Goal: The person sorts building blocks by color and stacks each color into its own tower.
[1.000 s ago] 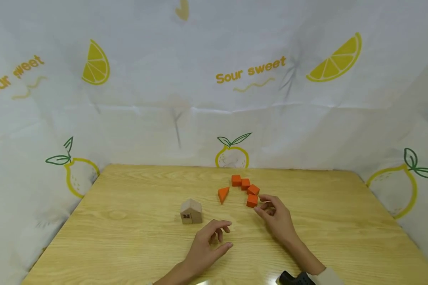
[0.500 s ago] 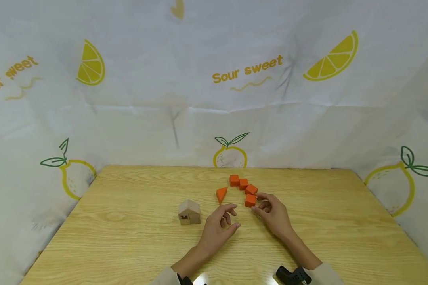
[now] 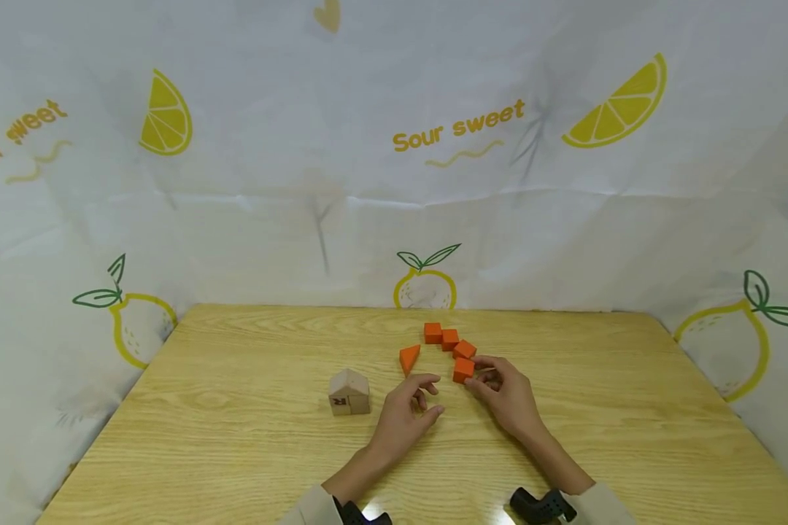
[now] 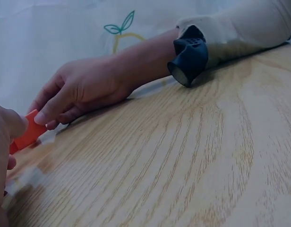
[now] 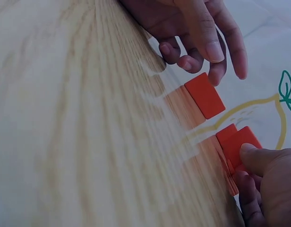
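Several orange cubes run in a curved row on the table, the nearest cube [image 3: 462, 370] at its front end. My right hand [image 3: 507, 397] pinches that cube between thumb and bent fingers; in the right wrist view the thumb [image 5: 254, 156] lies on its face. To the left of the row sits an orange triangular block [image 3: 408, 357]. My left hand [image 3: 399, 419] hovers just in front of this block, fingers loosely bent and thumb apart, holding nothing. The right wrist view shows a gap between the left fingertips and the orange block [image 5: 204, 96].
A small house shape of plain wooden blocks [image 3: 350, 394], one marked with a letter, stands left of my left hand. More orange cubes [image 3: 449, 339] continue the row toward the back. A white lemon-print cloth [image 3: 269, 240] surrounds the wooden table [image 3: 236, 452].
My left hand has moved forward and slightly right, toward the triangular block. My right hand has closed in on the nearest cube. The blocks keep their arrangement.
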Motion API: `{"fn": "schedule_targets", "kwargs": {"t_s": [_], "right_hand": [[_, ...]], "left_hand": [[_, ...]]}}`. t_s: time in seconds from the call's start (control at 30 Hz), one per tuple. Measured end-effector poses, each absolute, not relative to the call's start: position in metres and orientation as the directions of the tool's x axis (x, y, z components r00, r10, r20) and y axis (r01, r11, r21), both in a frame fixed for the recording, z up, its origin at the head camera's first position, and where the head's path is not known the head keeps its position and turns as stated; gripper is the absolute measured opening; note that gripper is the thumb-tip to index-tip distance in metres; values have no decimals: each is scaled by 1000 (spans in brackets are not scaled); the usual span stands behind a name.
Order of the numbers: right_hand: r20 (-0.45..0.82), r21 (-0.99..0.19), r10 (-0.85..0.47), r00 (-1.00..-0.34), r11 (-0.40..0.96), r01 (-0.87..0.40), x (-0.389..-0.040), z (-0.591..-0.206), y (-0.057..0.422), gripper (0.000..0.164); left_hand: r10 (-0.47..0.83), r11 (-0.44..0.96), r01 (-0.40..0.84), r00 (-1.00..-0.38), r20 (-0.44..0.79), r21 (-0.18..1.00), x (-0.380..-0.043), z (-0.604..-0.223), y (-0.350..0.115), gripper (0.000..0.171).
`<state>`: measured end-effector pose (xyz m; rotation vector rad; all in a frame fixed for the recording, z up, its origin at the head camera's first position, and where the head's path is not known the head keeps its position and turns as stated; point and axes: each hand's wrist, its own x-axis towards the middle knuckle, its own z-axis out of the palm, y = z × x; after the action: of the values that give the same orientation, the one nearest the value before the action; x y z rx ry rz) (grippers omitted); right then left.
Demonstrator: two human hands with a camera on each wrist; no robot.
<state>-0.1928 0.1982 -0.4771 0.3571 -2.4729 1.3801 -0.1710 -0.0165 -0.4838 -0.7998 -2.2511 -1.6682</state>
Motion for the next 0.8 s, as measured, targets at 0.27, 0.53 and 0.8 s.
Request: {"fn": "schedule_targets", "kwargs": {"t_s": [0.27,0.53,0.8], "right_hand": [[349,-834,-124,-929,412,-368,-189,-477,198,36],[352,-855,-211,-912,324,-405,-183,-476,191,36],[337,-872,-303,-891,257,-417,-176,-478,182,34]], "left_hand": [[287,232,546,-829,479,805,-172,-483,-19,39],[266,300,610,-792,549,734,-170,-483,-19,43],[215,364,581,-813,542,728,-161,-487,-22,48]]}}
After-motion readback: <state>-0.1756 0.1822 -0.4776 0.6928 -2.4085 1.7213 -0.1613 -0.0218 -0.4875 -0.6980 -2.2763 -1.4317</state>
